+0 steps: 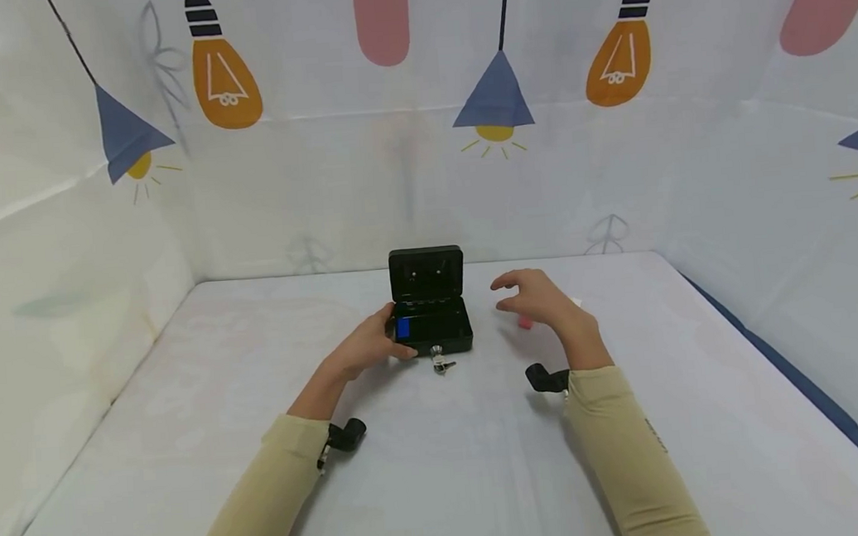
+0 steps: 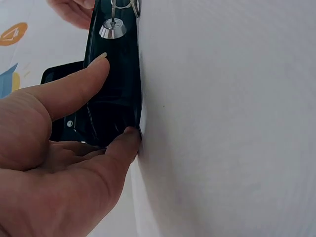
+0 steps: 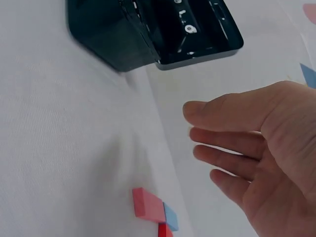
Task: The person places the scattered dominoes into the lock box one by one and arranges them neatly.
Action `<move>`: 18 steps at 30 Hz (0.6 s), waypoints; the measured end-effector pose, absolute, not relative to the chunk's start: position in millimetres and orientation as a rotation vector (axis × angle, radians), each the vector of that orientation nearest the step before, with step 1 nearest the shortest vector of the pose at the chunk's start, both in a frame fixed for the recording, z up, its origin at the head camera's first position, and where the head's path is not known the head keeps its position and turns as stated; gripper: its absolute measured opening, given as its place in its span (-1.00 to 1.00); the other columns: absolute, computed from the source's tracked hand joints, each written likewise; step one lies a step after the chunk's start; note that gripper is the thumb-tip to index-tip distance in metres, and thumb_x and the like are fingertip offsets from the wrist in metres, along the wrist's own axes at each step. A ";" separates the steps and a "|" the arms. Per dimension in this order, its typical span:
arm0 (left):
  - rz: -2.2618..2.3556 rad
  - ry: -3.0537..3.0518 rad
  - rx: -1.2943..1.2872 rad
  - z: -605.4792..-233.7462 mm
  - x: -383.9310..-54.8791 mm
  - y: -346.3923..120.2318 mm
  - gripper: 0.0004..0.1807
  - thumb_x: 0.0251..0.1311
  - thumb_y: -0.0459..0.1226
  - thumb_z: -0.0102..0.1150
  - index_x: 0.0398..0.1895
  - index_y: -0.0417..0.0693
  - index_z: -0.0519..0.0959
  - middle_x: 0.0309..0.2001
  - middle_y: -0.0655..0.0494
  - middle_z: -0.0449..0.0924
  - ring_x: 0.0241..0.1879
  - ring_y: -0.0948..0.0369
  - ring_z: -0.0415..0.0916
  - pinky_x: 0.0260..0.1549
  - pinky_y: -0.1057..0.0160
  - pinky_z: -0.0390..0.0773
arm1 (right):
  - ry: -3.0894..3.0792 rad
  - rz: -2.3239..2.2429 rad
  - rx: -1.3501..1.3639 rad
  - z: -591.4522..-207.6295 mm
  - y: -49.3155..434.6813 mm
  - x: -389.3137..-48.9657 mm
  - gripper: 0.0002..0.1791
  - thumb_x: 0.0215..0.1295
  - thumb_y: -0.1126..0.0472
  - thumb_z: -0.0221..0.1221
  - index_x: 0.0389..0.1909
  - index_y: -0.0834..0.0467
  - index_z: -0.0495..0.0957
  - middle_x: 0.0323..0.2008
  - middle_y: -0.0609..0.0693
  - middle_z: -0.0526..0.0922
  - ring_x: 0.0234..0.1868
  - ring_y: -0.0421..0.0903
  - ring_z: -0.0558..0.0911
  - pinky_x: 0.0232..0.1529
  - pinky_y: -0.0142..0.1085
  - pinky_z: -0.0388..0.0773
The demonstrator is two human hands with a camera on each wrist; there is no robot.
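A small black cash box (image 1: 434, 346) stands on the white table with its lid (image 1: 426, 275) raised. Something blue (image 1: 403, 328) shows inside at the left. Keys (image 1: 442, 367) hang from the round silver lock (image 2: 113, 28) on the front. My left hand (image 1: 365, 343) grips the box's left end, thumb against the front face and fingers round the side. To the right of the box my right hand (image 1: 539, 293) is held in the air, fingers relaxed and apart from the thumb, with nothing in it. Below it lie a pink block (image 3: 148, 205), a blue block (image 3: 170, 217) and a red block (image 3: 165, 230).
A white table (image 1: 443, 466) extends around the box. Behind it hangs a pale cloth wall (image 1: 304, 185) printed with lamps and bulbs, and similar cloth closes both sides. A dark blue strip (image 1: 796, 383) runs along the table's right edge.
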State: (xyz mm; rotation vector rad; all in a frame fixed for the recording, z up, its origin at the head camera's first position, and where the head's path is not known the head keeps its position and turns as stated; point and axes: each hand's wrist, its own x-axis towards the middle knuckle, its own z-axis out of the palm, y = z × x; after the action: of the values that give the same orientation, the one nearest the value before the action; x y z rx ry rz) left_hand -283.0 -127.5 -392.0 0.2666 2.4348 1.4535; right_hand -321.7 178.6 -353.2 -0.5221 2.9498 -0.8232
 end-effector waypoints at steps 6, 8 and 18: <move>1.465 2.428 0.284 -395.5 -286.4 -128.7 0.17 0.07 -0.38 0.43 0.62 -0.06 -0.17 0.57 -0.07 0.03 0.56 -0.02 -0.06 0.50 -0.13 0.04 | 2.925 -0.805 -0.460 -354.6 186.8 -321.7 -0.52 0.25 0.22 0.24 0.20 0.23 0.57 0.21 0.24 0.58 0.26 0.18 0.51 0.21 0.07 0.50; 1.478 2.419 0.298 -395.7 -286.8 -128.8 0.16 0.07 -0.38 0.43 0.62 -0.05 -0.17 0.56 -0.09 0.07 0.54 -0.04 0.00 0.49 -0.15 0.04 | 2.918 -0.793 -0.428 -355.9 189.7 -322.3 -0.52 0.23 0.22 0.24 0.20 0.23 0.57 0.20 0.24 0.58 0.20 0.16 0.54 0.08 0.02 0.58; 1.475 2.423 0.299 -393.0 -283.3 -128.4 0.14 0.09 -0.40 0.41 0.62 -0.05 -0.15 0.53 -0.09 0.14 0.51 -0.02 0.09 0.48 -0.11 0.10 | 2.912 -0.677 -0.334 -362.3 201.6 -321.8 -0.45 0.07 0.32 0.32 0.17 0.32 0.57 0.05 0.22 0.68 0.00 0.07 0.59 0.03 -0.08 0.56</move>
State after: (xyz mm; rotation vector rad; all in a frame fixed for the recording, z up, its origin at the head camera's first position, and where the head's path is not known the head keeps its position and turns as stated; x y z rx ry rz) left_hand -283.3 -128.4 -393.0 0.2987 2.4225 1.4751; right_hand -321.8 201.6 -362.3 -0.3337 2.9118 -0.6773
